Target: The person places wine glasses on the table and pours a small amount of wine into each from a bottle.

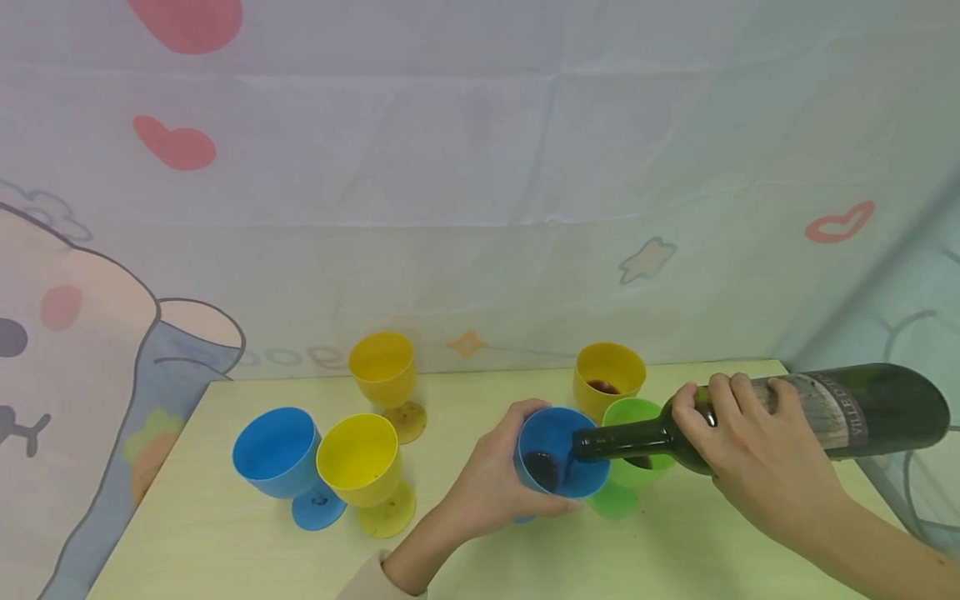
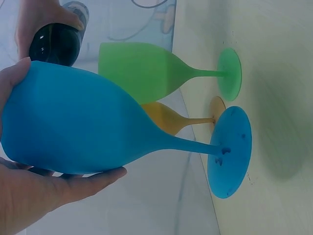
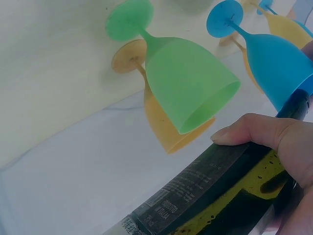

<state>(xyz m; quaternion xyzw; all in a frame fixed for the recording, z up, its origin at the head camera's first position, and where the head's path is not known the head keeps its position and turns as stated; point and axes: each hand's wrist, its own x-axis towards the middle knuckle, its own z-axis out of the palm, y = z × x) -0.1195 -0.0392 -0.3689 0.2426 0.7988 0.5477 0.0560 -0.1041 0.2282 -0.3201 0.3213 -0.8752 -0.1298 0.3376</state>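
My left hand (image 1: 495, 471) holds a blue plastic goblet (image 1: 528, 425) by its bowl, fingers and thumb round the sides. Dark liquid (image 1: 542, 471) lies inside that bowl. With my right hand (image 1: 765, 454) I grip a dark green wine bottle (image 1: 892, 408), tilted nearly level. Its mouth is over the inside of the blue goblet. In the left wrist view the goblet's foot (image 2: 230, 152) is low by the table; I cannot tell whether it touches. A green goblet (image 1: 615, 500) stands under the bottle's neck, a yellow goblet (image 1: 609, 367) behind it; both contain some dark liquid.
To the left stand another blue goblet (image 1: 276, 442), a bright yellow goblet (image 1: 358, 458) and, farther back, a darker yellow goblet (image 1: 382, 367). All are on a pale table (image 1: 195, 517). A printed cloth (image 1: 465, 167) hangs behind the table's back edge.
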